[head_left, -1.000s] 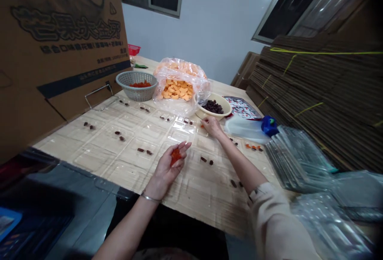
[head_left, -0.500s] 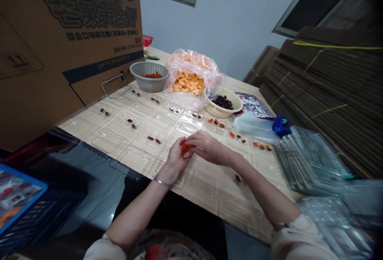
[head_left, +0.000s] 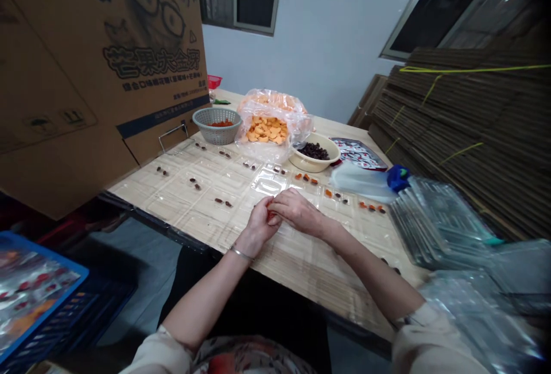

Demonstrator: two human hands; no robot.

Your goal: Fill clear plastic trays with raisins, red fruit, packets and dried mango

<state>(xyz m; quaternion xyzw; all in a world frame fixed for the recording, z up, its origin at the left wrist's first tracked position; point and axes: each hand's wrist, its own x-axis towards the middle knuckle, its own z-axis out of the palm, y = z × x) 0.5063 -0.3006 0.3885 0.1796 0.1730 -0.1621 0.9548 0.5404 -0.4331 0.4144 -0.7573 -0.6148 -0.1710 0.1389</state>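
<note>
The left hand (head_left: 260,223) is curled, with its grip clamped around orange-red pieces (head_left: 270,214), which lie mostly hidden between palm and fingers. The right hand (head_left: 299,211) is placed palm down against it, fingers bent over the left fingertips; whether the right grip is together on a piece cannot be told, since the fingertips are covered. Both hands are positioned above the near part of the table (head_left: 310,271). Clear plastic trays (head_left: 202,222) with shallow compartments cover the surface below and around the hands. To the left and ahead, pairs of dark pieces (head_left: 222,202) lie in separate compartments. Ahead and to the right, three groups of mixed orange and dark pieces (head_left: 306,178) lie in a row. Behind the trays, from left to right, stand a grey perforated basket (head_left: 216,135) containing orange-red pieces, a transparent bag (head_left: 275,101) of pale orange slices (head_left: 267,129), and a cream bowl (head_left: 307,164) of dark pieces. At the right edge of the table are stacked clear trays (head_left: 443,213); beyond them rises a stack of flattened cardboard (head_left: 460,113). A large printed carton (head_left: 159,93) stands at the left, and a blue crate (head_left: 86,275) is located at the lower left.
</note>
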